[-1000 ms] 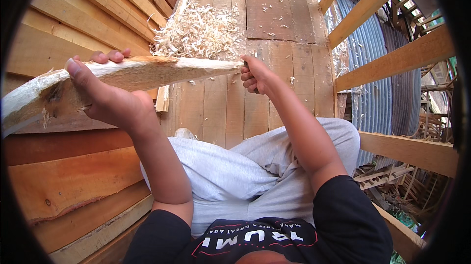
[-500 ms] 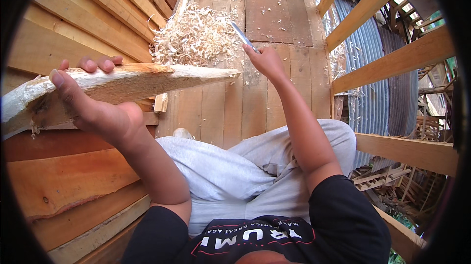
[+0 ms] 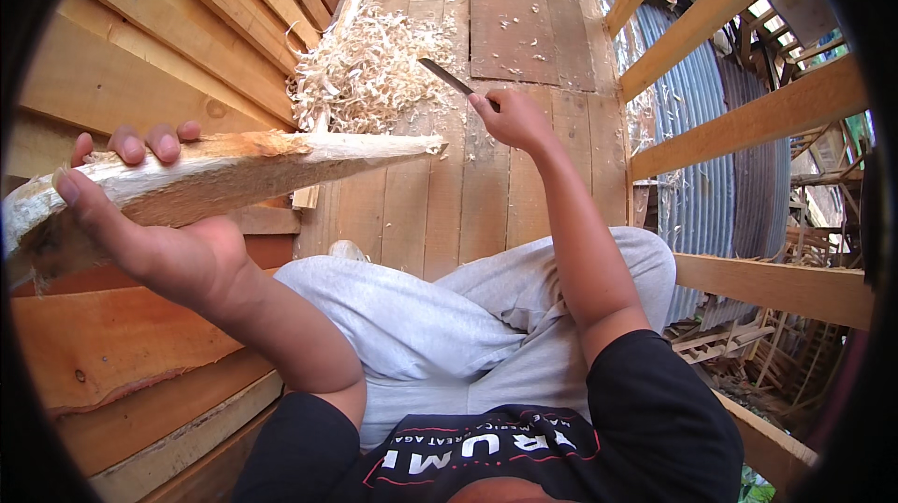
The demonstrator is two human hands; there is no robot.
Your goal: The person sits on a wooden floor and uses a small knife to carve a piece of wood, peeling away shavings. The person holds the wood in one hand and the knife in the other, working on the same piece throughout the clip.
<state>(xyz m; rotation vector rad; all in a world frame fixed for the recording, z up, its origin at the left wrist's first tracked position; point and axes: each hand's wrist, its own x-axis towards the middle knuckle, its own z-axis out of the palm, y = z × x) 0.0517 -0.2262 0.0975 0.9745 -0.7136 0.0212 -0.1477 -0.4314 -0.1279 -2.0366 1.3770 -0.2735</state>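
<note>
A long, pale piece of wood (image 3: 271,166) tapers to a narrow tip on the right, and its thick end leaves the picture at the left. My left hand (image 3: 154,222) is closed around the thick part from below, thumb on the near side and fingertips over the top. In my right hand (image 3: 514,118), out beyond the tip, I grip a knife (image 3: 445,77); its handle is mostly hidden in my fist. The dark blade points up and left, apart from the wood. Behind the tip lies a heap of curled wood shavings (image 3: 374,68).
Plank flooring (image 3: 486,190) runs ahead of my crossed legs (image 3: 421,316). A wall of wooden boards (image 3: 140,54) stands close on the left. On the right is a timber railing (image 3: 758,120), with corrugated metal sheets (image 3: 697,101) beyond it.
The piece of wood and my left hand have shifted left and slightly down. My right hand has turned the knife, so its blade now points further left and looks darker.
</note>
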